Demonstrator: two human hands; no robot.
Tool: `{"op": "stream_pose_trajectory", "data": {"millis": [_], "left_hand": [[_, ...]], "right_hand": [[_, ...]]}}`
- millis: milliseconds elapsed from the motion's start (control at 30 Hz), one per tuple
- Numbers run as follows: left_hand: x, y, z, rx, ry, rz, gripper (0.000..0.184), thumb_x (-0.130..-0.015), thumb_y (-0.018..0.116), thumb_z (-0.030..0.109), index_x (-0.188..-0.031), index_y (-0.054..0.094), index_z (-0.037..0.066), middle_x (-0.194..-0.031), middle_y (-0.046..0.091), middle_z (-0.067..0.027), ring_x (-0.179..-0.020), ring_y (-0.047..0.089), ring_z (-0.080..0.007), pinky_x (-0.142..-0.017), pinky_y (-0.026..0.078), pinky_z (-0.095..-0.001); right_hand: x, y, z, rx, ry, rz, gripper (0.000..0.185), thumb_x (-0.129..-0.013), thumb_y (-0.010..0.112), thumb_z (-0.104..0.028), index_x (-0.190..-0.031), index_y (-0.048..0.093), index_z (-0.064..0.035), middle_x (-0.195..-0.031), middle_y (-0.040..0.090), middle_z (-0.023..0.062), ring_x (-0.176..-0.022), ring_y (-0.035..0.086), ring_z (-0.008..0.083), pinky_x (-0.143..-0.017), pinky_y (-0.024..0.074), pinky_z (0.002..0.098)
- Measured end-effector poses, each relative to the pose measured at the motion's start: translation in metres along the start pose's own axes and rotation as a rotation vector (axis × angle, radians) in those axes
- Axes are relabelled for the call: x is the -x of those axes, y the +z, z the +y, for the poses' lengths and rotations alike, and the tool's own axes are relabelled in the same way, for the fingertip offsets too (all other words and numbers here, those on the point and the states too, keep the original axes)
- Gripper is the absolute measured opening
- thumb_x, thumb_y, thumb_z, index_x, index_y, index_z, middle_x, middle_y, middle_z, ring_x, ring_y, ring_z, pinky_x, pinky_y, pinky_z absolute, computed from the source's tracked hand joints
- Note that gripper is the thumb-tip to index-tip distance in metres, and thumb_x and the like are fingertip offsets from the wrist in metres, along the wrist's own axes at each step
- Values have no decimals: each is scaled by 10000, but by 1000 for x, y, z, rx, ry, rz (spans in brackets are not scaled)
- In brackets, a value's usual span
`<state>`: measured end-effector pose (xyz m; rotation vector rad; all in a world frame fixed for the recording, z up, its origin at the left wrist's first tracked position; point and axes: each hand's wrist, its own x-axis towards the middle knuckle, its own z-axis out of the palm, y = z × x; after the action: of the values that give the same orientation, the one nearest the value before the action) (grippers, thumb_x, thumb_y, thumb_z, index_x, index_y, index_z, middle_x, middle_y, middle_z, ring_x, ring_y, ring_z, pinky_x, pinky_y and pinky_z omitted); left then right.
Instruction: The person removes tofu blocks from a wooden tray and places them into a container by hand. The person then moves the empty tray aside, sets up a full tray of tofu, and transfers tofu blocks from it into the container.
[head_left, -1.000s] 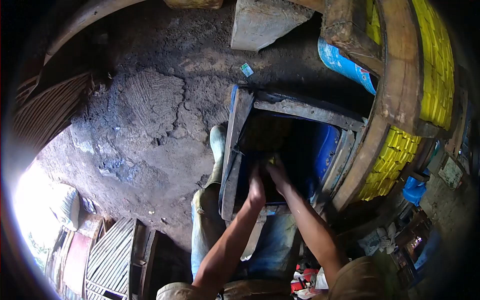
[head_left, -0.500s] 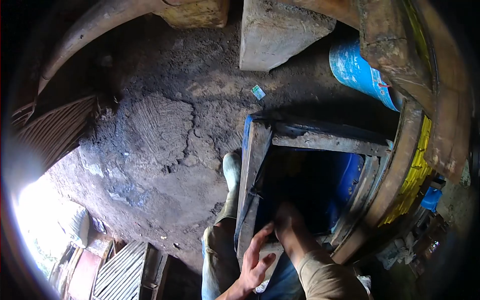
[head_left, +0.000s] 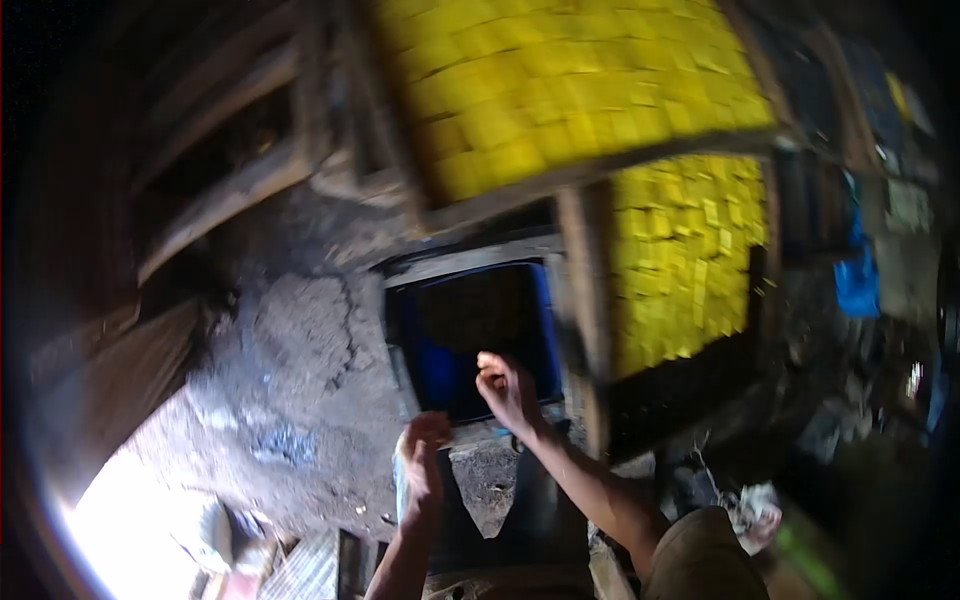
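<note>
A dark box (head_left: pixel 402 375) with a worn wooden rim and a blue lining stands in front of me; its inside is mostly in shadow. Over its near part is my right hand (head_left: pixel 508 392), fingers curled together in a pinch. Whatever may be between those fingers is too small to make out. My left hand (head_left: pixel 425 448) hovers by the near left corner of the rim, slightly blurred, its fingers loosely bent and apart with nothing seen in them.
Wooden frames filled with yellow blocks (head_left: pixel 570 75) rise beyond the box and to its right. A blue plastic bag (head_left: pixel 857 285) hangs at the far right. Cracked, rough ground (head_left: pixel 300 330) lies to the left, and bright light enters at lower left.
My view has swung up and right, bringing the yellow blocks into sight. My right hand has risen out of the box's dark inside. My left hand has moved apart from it.
</note>
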<state>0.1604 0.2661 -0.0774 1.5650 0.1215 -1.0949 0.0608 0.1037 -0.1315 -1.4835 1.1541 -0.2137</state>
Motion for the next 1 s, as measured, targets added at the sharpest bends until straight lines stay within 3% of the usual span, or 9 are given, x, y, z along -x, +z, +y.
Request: {"op": "stream_pose_trajectory", "data": {"millis": [100,233,267,367,533,733,833,900,1000], "left_hand": [[-3,28,13,-8,-64,-17,431,-891,556,444,-1108,601,75,-1092,639,-67,-953,615,-174,-772,456,-314],[2,84,29,-75,-99,-79,257,-914,551,255,-1118,598,107,-1043,660,-40,-929,633,-168,-761,463,-301],[4,97,34,-91,-90,-111,257,-914,551,255,-1118,598,107,-1043,660,-40,-929,633,-168,-761,463,-301],[11,133,38,-147,-101,-123,233,-913,557,215,-1109,598,96,-1031,660,-48,-914,630,-166,-770,468,-305],[22,189,34,-121,-51,-258,268,-882,570,177,-1119,581,52,-991,651,-87,-881,631,-181,-754,506,-310],[39,241,43,-91,-28,-389,276,-882,557,180,-1114,565,31,-984,644,-104,-883,632,-193,-773,512,-311],[44,261,50,-142,-24,-407,278,-890,544,192,-1111,560,25,-993,636,-104,-888,632,-191,-781,514,-308],[45,275,52,-178,-6,-428,290,-893,545,209,-1116,556,25,-1013,630,-102,-905,629,-191,-785,513,-309],[47,285,56,-159,22,-483,290,-890,537,206,-1119,553,29,-1021,626,-97,-921,624,-190,-774,511,-310]], "right_hand": [[52,-119,-73,270,-400,316,304,-794,643,-27,-1098,642,-36,-923,659,103,-822,645,188,-750,521,302],[74,-273,14,300,214,935,289,-856,584,-17,-1143,619,-24,-1037,672,117,-960,643,211,-836,495,318],[66,-313,71,390,-11,1064,344,-892,581,-84,-1233,589,-44,-1125,658,147,-1003,644,250,-860,496,332],[39,-391,86,392,313,1038,398,-942,557,-221,-1308,531,-67,-1281,574,185,-1148,574,345,-937,474,394],[-20,-424,160,674,-24,1174,293,-932,579,-213,-1177,594,-53,-1168,622,191,-1070,595,378,-889,494,413],[-2,-445,139,11,-175,1178,212,-808,692,7,-986,587,-39,-885,631,37,-836,618,116,-716,505,264],[-16,-464,117,-235,-179,924,256,-790,695,31,-1022,609,-32,-868,653,38,-794,634,122,-717,517,257],[-28,-466,103,-20,8,877,278,-784,700,-16,-1050,620,-31,-951,682,78,-847,659,178,-770,530,287],[-45,-462,123,605,-125,1060,286,-775,693,-52,-1052,625,-33,-962,663,133,-887,652,279,-807,529,347]]}}
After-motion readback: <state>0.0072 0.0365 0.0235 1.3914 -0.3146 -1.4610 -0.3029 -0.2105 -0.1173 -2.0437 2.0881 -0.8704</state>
